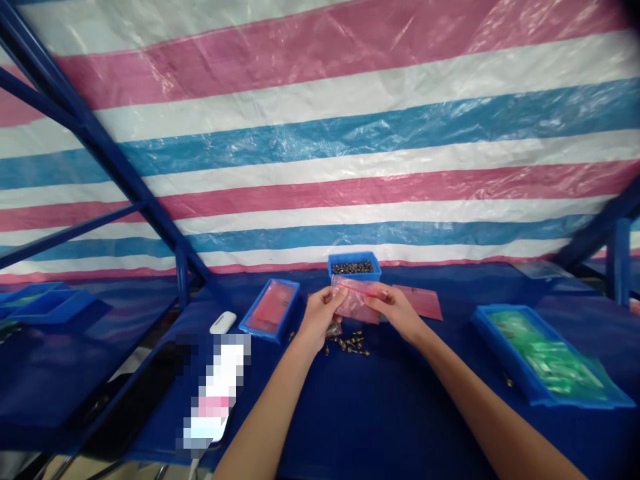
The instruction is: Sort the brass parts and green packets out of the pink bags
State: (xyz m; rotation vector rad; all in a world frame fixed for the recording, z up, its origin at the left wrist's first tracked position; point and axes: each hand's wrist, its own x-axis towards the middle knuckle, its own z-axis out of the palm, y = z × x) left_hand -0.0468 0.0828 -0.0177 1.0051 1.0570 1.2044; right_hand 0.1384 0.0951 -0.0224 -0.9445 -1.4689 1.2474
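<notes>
My left hand (317,317) and my right hand (390,308) both pinch the top edges of a pink translucent plastic bag (355,300), holding it up over the dark blue table (380,427). Just behind the bag stands a small blue plastic tray (355,259) filled with dark metal parts. Several loose brass fittings (347,344) lie on the table just below my hands. To the right of my right hand lies a flat pink bag (418,301). A blue tray of pink bags (270,310) sits left of my left hand.
A long blue tray (505,347) holds green plastic bags at the right. A small white device (223,323) and a pixelated, unreadable object (215,393) lie at the left. Blue metal shelf frames (100,147) and a striped tarpaulin (320,133) rise behind the table.
</notes>
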